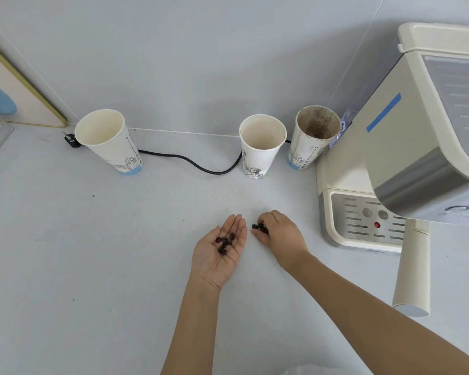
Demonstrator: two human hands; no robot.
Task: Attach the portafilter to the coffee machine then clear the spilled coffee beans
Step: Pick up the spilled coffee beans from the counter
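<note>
On the pale counter (92,253) the left hand (218,254) lies palm up, fingers spread flat, cradling a small heap of coffee beans (224,243). Just beside it the right hand (279,234) curls palm down, fingertips pinching a few more beans (258,226). The portafilter handle (413,269) juts from the coffee machine (406,147); its seating looks hidden.
</note>
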